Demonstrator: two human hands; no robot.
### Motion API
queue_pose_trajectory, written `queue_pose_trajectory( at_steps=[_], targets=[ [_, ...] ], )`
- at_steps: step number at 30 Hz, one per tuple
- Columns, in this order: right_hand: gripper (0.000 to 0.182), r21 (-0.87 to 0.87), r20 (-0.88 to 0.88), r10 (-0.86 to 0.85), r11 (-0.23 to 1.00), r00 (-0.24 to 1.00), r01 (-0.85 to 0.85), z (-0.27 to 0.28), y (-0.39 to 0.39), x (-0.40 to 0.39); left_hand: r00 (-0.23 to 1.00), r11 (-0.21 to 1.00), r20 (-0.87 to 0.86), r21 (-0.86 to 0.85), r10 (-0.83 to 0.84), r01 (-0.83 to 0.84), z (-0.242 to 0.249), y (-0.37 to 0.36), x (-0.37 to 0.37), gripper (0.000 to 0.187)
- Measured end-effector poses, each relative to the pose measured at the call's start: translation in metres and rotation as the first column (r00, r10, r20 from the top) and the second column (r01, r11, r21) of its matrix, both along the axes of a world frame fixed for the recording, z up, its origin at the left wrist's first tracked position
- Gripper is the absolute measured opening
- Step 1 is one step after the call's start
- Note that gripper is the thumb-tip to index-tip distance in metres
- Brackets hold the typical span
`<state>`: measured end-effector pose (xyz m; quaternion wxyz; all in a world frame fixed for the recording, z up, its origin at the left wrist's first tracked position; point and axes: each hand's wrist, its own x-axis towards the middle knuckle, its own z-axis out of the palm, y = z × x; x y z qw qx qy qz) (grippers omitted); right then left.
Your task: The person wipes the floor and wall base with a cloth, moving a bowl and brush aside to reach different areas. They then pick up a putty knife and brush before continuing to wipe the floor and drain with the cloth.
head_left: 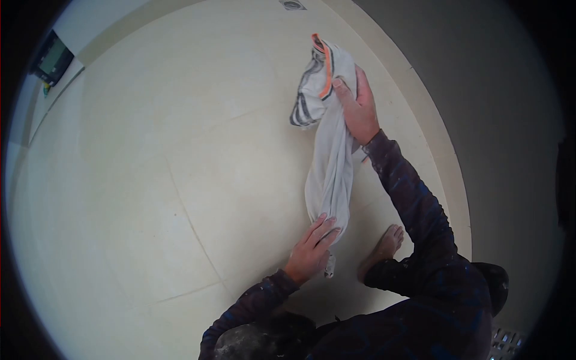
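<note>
A light grey-white cloth (331, 162), bunched lengthwise, stretches between my two hands above the tiled floor. Its far end hangs loose, with orange edging and dark stripes. My right hand (360, 111) is closed around the upper part, thumb lying on top of the fabric. Lower down, my left hand (309, 249) grips the near end, and a small patterned bit of fabric pokes out below its fingers. Whether the cloth is a towel or a garment cannot be made out.
Pale floor tiles (132, 198) spread beneath me. A bare foot (387, 246) stands on them at the right. A floor drain (292, 5) lies at the top. A dark grey wall (480, 120) rises at right, and a dark box-like object (53, 58) is at upper left.
</note>
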<state>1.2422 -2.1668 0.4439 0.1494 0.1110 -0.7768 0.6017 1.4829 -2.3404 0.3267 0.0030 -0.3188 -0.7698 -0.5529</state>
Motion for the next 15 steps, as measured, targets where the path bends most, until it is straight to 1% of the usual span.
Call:
queue_pose_trajectory(
  at_steps=[1,2,3,4,5,6,7,8,9,10,11,12,13,14,15],
  targets=[
    [0.055,-0.234,0.074,0.055,0.972,0.996,-0.036,0.008,-0.032,0.013,0.999,1.000,-0.032,0.012,0.020,-0.020,0.003,-0.020,0.019,0.051],
    [0.065,-0.344,0.193,0.156,0.935,0.969,-0.082,0.022,-0.064,0.034,0.995,0.998,-0.079,0.022,0.064,-0.062,0.004,-0.038,0.039,0.052],
    [0.071,-0.317,0.149,0.189,0.939,0.971,-0.134,0.007,-0.089,0.045,0.984,0.993,-0.132,0.036,0.117,-0.113,-0.001,-0.056,0.061,0.052],
    [0.072,-0.239,0.076,0.161,0.961,0.984,-0.139,-0.007,-0.120,0.059,0.984,0.989,-0.113,-0.025,0.140,-0.144,-0.012,-0.077,0.086,0.053],
    [0.068,-0.141,0.015,0.199,0.971,0.980,-0.195,-0.026,-0.149,0.070,0.980,0.979,-0.098,-0.089,0.174,-0.183,-0.021,-0.090,0.107,0.055],
    [0.069,-0.014,0.255,0.380,0.921,0.889,-0.390,-0.029,-0.167,0.085,0.982,0.981,-0.101,-0.092,0.161,-0.170,-0.019,-0.093,0.121,0.055],
    [0.070,0.322,0.361,0.341,0.828,0.868,-0.459,-0.040,-0.190,0.103,0.976,0.946,0.016,-0.253,0.215,-0.205,-0.012,-0.097,0.130,0.051],
    [0.078,0.526,0.294,0.334,0.726,0.895,-0.444,-0.069,-0.209,0.117,0.951,0.887,0.123,-0.411,0.284,-0.212,-0.009,-0.098,0.136,0.048],
    [0.080,0.612,0.260,0.348,0.662,0.900,-0.433,-0.099,-0.232,0.129,0.937,0.868,0.184,-0.460,0.298,-0.186,-0.013,-0.107,0.132,0.055],
    [0.080,0.595,0.266,0.327,0.684,0.907,-0.421,-0.121,-0.228,0.143,0.942,0.866,0.191,-0.476,0.274,-0.155,-0.021,-0.099,0.130,0.055],
    [0.077,0.676,0.178,0.439,0.596,0.881,-0.434,-0.141,-0.220,0.154,0.930,0.897,0.294,-0.436,0.219,-0.074,-0.031,-0.085,0.125,0.055],
    [0.073,0.752,0.104,0.551,0.502,0.828,-0.428,-0.155,-0.212,0.157,0.903,0.921,0.396,-0.390,0.165,0.003,-0.032,-0.074,0.115,0.055],
    [0.068,0.750,0.082,0.531,0.524,0.844,-0.403,-0.173,-0.199,0.156,0.897,0.918,0.411,-0.396,0.161,0.017,-0.035,-0.060,0.106,0.055],
    [0.062,0.751,0.061,0.518,0.539,0.853,-0.381,-0.187,-0.175,0.154,0.927,0.921,0.372,-0.374,0.039,0.111,-0.035,-0.037,0.091,0.056],
    [0.059,0.742,0.046,0.457,0.579,0.889,-0.336,-0.193,-0.140,0.153,0.941,0.909,0.326,-0.361,-0.086,0.208,-0.033,-0.021,0.080,0.056]
  ],
)
